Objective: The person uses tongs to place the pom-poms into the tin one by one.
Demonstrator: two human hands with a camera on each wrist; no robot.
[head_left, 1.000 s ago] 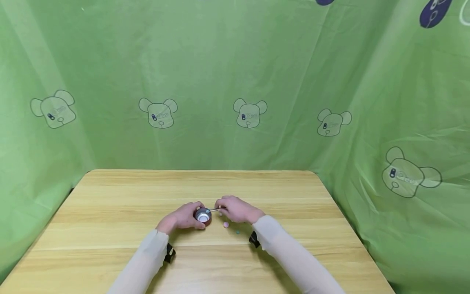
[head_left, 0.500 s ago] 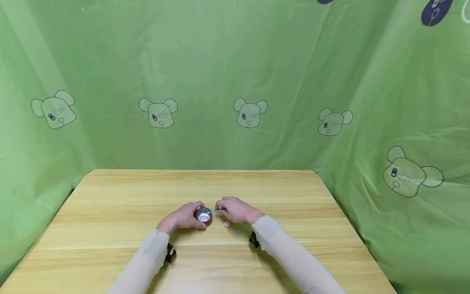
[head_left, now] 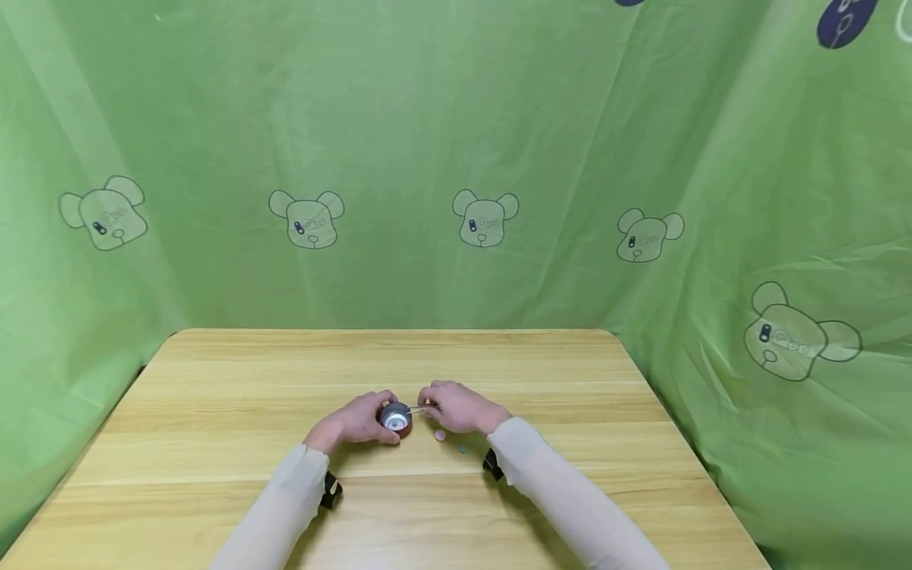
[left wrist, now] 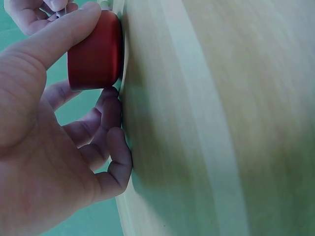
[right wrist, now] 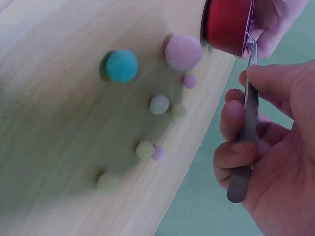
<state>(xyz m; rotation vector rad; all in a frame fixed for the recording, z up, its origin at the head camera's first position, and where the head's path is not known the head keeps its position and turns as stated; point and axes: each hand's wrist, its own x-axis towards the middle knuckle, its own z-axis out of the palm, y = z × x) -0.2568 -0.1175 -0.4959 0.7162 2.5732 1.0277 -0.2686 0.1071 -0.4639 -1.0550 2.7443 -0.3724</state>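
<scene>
A small red cup with a silvery inside stands on the wooden table. My left hand grips it from the left, and the left wrist view shows the thumb and fingers round its red wall. My right hand pinches metal tweezers, whose tips reach over the rim of the cup. Several small pompoms lie beside the cup, among them a pink one and a teal one.
The pink pompom and the teal pompom lie on the table just in front of my right hand. A green cloth with bear prints hangs behind and to both sides of the table. Black wrist mounts sit on both sleeves.
The tweezers' tips have moved a little further in over the cup. Both hands and the cup stay in the same place.
</scene>
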